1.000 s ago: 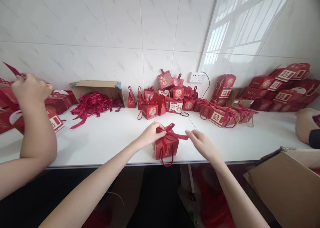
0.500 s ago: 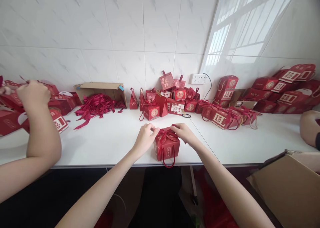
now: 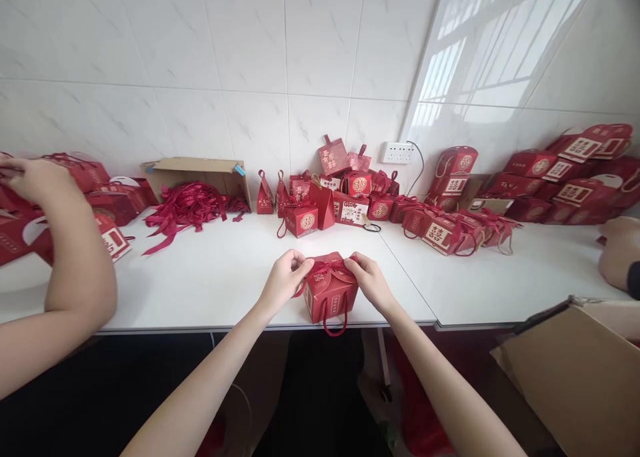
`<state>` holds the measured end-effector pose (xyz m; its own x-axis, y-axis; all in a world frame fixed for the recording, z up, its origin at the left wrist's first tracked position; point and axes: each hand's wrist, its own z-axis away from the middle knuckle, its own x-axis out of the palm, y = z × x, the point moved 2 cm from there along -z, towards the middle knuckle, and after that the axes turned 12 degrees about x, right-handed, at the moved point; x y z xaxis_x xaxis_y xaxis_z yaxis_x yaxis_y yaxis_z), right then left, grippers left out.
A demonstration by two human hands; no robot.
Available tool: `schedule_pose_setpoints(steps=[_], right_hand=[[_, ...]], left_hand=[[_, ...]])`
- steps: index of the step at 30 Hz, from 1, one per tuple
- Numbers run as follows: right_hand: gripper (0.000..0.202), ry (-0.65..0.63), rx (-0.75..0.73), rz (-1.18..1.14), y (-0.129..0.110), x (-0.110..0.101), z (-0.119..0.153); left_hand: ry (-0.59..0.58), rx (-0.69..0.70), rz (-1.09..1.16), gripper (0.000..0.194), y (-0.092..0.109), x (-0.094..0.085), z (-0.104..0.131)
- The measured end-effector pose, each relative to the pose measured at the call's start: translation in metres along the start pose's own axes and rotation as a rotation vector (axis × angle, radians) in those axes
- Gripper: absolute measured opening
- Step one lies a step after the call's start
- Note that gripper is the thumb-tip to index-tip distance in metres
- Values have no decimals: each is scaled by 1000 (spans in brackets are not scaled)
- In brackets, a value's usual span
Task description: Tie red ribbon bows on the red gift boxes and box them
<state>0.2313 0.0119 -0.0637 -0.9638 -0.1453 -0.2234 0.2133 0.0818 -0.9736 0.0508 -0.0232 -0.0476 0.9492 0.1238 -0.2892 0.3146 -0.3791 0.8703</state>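
A red gift box [image 3: 330, 297] stands upright at the front edge of the white table, its cord handle drooping over the edge. Across its top runs a dark red ribbon [image 3: 329, 266], gathered in a bow or knot at the middle. My left hand [image 3: 286, 277] pinches the ribbon at the box's left side, with a ribbon end trailing below the fingers. On the opposite side, my right hand [image 3: 369, 280] has its thumb and fingers closed on the ribbon too. Between the two hands the ribbon looks stretched fairly straight.
Behind the box sit several small red boxes [image 3: 303, 220]. A cardboard box [image 3: 200, 165] lies on its side with a heap of ribbons [image 3: 187, 207]. Red boxes [image 3: 580, 193] are piled far right, near an open carton [image 3: 570, 370]. Other people's arms [image 3: 80, 263] show at both sides.
My hands have drawn the ribbon tighter across the box top; the loops standing over the front now lie flatter. The co-worker's hand at the left has moved left and down.
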Motion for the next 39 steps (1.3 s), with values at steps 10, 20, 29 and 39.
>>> schedule_pose_setpoints(steps=[10, 20, 29, 39], right_hand=[[34, -86, 221, -453, 9, 6, 5], [49, -226, 68, -193, 18, -24, 1], [101, -213, -277, 322, 11, -21, 23], [88, 530, -892, 577, -8, -66, 88]], left_hand=[[-89, -9, 136, 24, -7, 2, 3], [-70, -146, 160, 31, -11, 0, 5], [-64, 21, -27, 28, 14, 4, 9], [-115, 648, -138, 7, 85, 48, 56]])
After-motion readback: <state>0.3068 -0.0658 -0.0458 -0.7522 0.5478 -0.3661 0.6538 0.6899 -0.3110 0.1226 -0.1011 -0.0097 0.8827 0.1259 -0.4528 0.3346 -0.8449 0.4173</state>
